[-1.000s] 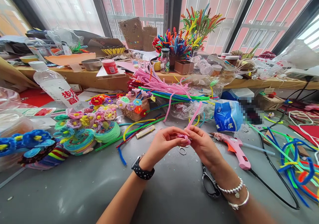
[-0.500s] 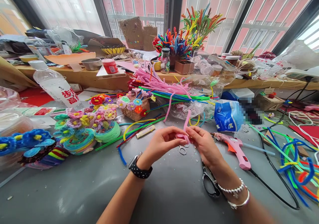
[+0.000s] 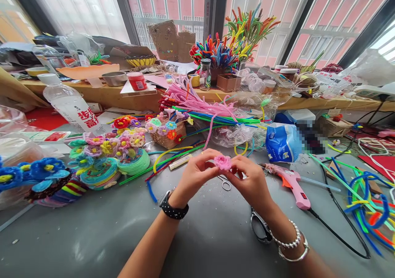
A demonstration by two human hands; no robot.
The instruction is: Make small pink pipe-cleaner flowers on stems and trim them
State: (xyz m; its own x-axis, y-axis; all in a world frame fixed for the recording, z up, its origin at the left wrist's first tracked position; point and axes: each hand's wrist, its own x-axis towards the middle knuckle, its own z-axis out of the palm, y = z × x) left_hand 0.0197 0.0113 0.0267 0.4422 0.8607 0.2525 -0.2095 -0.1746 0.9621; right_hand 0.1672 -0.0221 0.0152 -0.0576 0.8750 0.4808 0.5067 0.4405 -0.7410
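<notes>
Between my two hands, above the grey table, is a small pink pipe cleaner flower [image 3: 222, 162], curled into a tight ruffled round. My left hand [image 3: 197, 175], with a watch on its wrist, pinches the flower from the left. From the right, my right hand [image 3: 251, 179] grips its edge between thumb and fingers; a beaded bracelet and a bangle sit on that wrist. Just below the hands lies a small pair of scissors [image 3: 226, 184], partly covered. Black-handled scissors [image 3: 261, 227] rest under my right wrist.
A pink glue gun [image 3: 294, 185] lies right of my hands, its cord curving over the table [image 3: 197, 241]. Pink pipe cleaners [image 3: 197, 101] are heaped behind. Flower-topped coiled baskets [image 3: 100, 173] stand left, near a tilted plastic bottle [image 3: 72, 105]. A blue packet [image 3: 282, 143] stands behind the glue gun.
The pink pipe cleaner's upright loose end no longer shows; the piece now appears as a compact round flower. My hands have tilted it toward the camera, and my right hand has shifted slightly.
</notes>
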